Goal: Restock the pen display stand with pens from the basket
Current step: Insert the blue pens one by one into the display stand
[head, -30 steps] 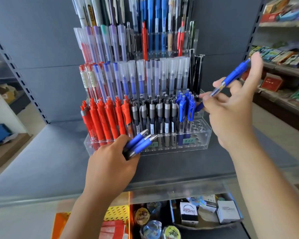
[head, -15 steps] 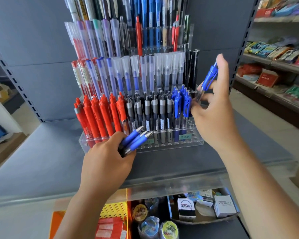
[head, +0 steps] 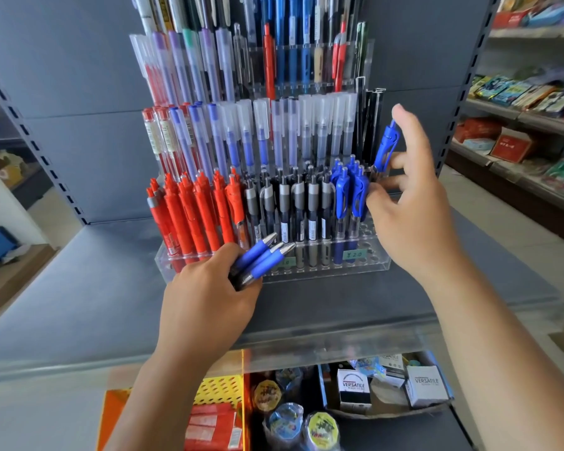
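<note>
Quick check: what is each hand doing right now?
Left hand: closed around a bundle of blue pens.
Right hand: pinching a single blue pen, held upright.

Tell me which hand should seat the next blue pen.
Right. The right hand pinches one blue pen upright beside the blue row in the stand; the left hand grips the spare pens lower, by the red row.

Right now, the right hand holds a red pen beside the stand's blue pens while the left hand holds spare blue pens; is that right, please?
Not quite: the head view shows the right hand holding a blue pen, not red; the left hand holds spare blue pens.
</note>
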A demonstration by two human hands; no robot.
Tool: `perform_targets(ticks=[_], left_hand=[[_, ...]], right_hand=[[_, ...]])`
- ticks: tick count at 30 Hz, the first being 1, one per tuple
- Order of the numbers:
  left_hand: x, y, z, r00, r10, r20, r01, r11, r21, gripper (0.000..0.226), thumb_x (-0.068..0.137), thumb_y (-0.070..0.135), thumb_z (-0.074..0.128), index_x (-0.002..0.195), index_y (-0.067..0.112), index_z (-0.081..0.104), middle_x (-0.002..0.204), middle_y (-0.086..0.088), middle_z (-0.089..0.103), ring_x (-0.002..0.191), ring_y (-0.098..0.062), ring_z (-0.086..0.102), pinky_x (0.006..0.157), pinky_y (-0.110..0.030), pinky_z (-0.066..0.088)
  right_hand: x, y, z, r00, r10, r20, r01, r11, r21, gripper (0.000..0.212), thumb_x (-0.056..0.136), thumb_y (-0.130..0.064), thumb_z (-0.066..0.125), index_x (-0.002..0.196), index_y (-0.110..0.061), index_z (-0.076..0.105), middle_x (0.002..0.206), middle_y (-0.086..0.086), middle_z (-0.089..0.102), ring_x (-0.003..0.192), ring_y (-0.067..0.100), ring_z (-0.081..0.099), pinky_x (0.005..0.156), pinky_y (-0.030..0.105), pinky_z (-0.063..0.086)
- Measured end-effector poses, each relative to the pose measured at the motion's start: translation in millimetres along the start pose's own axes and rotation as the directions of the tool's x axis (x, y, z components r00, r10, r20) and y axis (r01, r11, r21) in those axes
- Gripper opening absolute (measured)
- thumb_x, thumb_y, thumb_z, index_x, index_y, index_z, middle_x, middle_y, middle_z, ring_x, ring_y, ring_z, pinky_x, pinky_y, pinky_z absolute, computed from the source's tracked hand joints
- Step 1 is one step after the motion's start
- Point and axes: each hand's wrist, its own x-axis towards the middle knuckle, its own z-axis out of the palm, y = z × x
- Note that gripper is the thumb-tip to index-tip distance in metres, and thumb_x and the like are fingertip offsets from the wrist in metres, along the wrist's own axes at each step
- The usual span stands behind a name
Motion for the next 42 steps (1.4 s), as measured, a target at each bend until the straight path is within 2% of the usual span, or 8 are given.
perform_targets(ticks=[5, 11, 16, 20, 26, 35, 39, 42], left_hand=[[0.4, 0.4, 0.6, 1.000, 0.004, -0.008, -0.004, 1.000, 0.001, 0.029, 0.081, 0.030, 0.073, 0.071, 0.025, 0.046, 0.050, 0.010, 0.044, 0.047, -0.011, 0.044, 0.045, -0.026, 0.025], [0.4, -1.0, 1.4, 1.000, -0.002, 0.001, 0.002, 1.000, 0.000, 0.028, 0.081, 0.030, 0.072, 0.072, 0.025, 0.046, 0.051, 0.009, 0.046, 0.048, -0.014, 0.047, 0.045, -0.027, 0.028], [0.2, -0.8, 1.4, 1.000, 0.002, -0.003, -0.002, 1.000, -0.003, 0.028, 0.081, 0.029, 0.072, 0.072, 0.025, 0.046, 0.051, 0.009, 0.046, 0.048, -0.014, 0.046, 0.045, -0.026, 0.026], [-0.3, -1.2, 1.4, 1.000, 0.006, -0.006, -0.006, 1.000, -0.002, 0.027, 0.081, 0.030, 0.072, 0.073, 0.024, 0.048, 0.051, 0.009, 0.046, 0.049, -0.016, 0.047, 0.045, -0.027, 0.028], [-0.1, -2.0, 1.9, 1.000, 0.014, -0.007, -0.014, 1.000, -0.003, 0.028, 0.081, 0.030, 0.072, 0.071, 0.024, 0.046, 0.051, 0.009, 0.045, 0.048, -0.016, 0.047, 0.045, -0.028, 0.029], [0.3, -2.7, 2.2, 1.000, 0.016, -0.005, -0.016, 1.000, -0.007, 0.028, 0.081, 0.030, 0.071, 0.072, 0.023, 0.046, 0.052, 0.007, 0.047, 0.049, -0.017, 0.048, 0.045, -0.029, 0.033], [0.6, -2.9, 2.6, 1.000, 0.024, -0.008, -0.024, 1.000, -0.001, 0.030, 0.081, 0.029, 0.072, 0.070, 0.024, 0.044, 0.051, 0.008, 0.046, 0.049, -0.015, 0.047, 0.045, -0.028, 0.032], [0.6, -2.5, 2.7, 0.999, 0.031, -0.016, -0.030, 1.000, 0.005, 0.034, 0.081, 0.028, 0.072, 0.069, 0.025, 0.041, 0.050, 0.008, 0.045, 0.048, -0.014, 0.046, 0.045, -0.028, 0.031]], right_hand=[[0.8, 2.8, 0.9, 1.000, 0.010, 0.009, -0.010, 0.999, -0.033, 0.082, 0.097, 0.001, 0.050, 0.146, -0.058, 0.023, 0.096, -0.015, 0.055, 0.083, 0.025, 0.058, 0.061, 0.017, 0.045], [0.6, 0.0, 2.4, 1.000, 0.001, 0.016, 0.000, 0.998, -0.069, 0.081, 0.097, -0.002, 0.051, 0.143, -0.062, 0.022, 0.103, 0.003, 0.056, 0.082, 0.034, 0.055, 0.061, 0.026, 0.044], [-1.2, 5.9, 4.9, 1.000, -0.001, -0.018, 0.000, 0.998, -0.070, 0.078, 0.098, -0.001, 0.053, 0.146, -0.054, 0.024, 0.096, -0.025, 0.056, 0.082, 0.012, 0.058, 0.061, 0.014, 0.044], [-4.8, 7.1, 7.8, 1.000, 0.003, 0.021, -0.001, 0.995, -0.096, 0.076, 0.096, 0.001, 0.052, 0.144, -0.053, 0.028, 0.100, -0.019, 0.056, 0.087, 0.005, 0.057, 0.067, 0.010, 0.041], [-5.6, 9.5, 7.0, 0.999, 0.014, 0.032, -0.009, 0.991, -0.134, 0.067, 0.093, 0.000, 0.054, 0.140, -0.045, 0.038, 0.105, -0.007, 0.056, 0.082, 0.013, 0.056, 0.066, 0.013, 0.041], [-7.0, 10.1, 4.2, 0.999, 0.039, 0.013, -0.037, 0.985, -0.167, 0.057, 0.094, -0.001, 0.052, 0.134, -0.042, 0.044, 0.110, -0.009, 0.054, 0.092, 0.007, 0.058, 0.074, 0.016, 0.040], [-8.6, -14.3, 0.9, 0.985, -0.099, -0.140, 0.076, 0.984, -0.161, 0.056, 0.090, 0.005, 0.049, 0.135, -0.028, 0.048, 0.106, 0.002, 0.052, 0.083, 0.020, 0.056, 0.071, 0.018, 0.042], [-17.3, -44.5, 1.0, 0.965, -0.239, -0.104, 0.227, 0.967, -0.118, 0.045, 0.091, 0.004, 0.050, 0.129, -0.020, 0.054, 0.093, 0.001, 0.056, 0.065, 0.027, 0.053, 0.060, 0.025, 0.044]])
